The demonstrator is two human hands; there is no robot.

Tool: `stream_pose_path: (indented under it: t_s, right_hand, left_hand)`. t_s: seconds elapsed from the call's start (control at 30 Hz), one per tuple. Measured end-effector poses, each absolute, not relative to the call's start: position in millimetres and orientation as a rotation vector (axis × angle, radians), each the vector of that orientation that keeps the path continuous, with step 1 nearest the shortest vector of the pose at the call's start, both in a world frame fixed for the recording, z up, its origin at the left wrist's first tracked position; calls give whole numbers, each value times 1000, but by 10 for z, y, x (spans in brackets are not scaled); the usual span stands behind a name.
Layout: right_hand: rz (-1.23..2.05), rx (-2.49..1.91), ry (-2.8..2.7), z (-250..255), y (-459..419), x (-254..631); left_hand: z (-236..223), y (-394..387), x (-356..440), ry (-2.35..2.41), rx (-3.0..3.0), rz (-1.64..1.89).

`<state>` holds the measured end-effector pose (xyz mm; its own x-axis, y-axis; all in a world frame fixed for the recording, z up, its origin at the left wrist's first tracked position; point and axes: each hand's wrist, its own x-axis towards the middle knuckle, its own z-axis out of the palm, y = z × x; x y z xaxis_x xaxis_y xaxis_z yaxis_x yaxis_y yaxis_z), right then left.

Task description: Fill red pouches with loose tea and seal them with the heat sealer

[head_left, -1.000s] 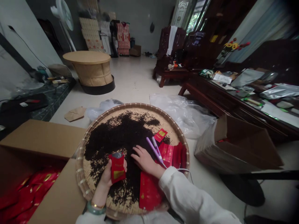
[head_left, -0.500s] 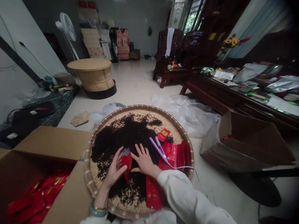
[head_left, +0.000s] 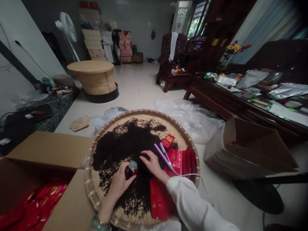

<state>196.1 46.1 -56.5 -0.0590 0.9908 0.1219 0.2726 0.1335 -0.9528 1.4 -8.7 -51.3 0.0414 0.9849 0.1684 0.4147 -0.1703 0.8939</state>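
Observation:
Dark loose tea leaves (head_left: 130,138) are spread over a round woven bamboo tray (head_left: 89,179). My left hand (head_left: 120,179) is closed round a small red packet (head_left: 133,166), its silvery mouth facing up. To its right, my right hand (head_left: 152,165) bends over the leaves with fingers drawn together on some of them; the fingertips are partly hidden. A purple hand-held sealer (head_left: 165,157) with a white cord lies beyond that hand. Red packets (head_left: 178,158) lie at the tray's right side, and a single red packet (head_left: 168,140) lies behind the sealer. Another red stack (head_left: 157,200) is nearer me.
An open cardboard box (head_left: 48,149) with many red packets (head_left: 36,205) stands at the left. Another open carton (head_left: 216,157) stands on the right. Clear plastic sheeting (head_left: 183,118) lies beyond the tray. A low dark table (head_left: 216,99) holds clutter.
My right hand's spread fingers have drawn together and bent over the leaves, slightly farther right. My left hand has lowered and tilted the red packet so that its mouth shows more.

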Motion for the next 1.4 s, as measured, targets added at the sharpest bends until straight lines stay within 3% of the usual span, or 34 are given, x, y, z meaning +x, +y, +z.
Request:
stream_pose_path:
  t_s: [0.23,0.43,0.63,1.2,1.4]
  right_hand:
    - [1776,-984,-254,-590,572,2101]
    - [1950,-788,25,-383,499,2168]
    - [1888,-773,117,-62,482,2071]
    - [1501,-852,-796,142,289,1718]
    - [975,-1053,-1926,216,158,1954]
  left_hand:
    - [-451,-63,109,1414,1712,1116]
    - [-464,-13,188,1417,1730,1120]
    - [-449,-10,237,1440,1827,1051]
    - [-501,-20,263,1541,2258,906]
    - [-586,-27,208,1552,2251,919]
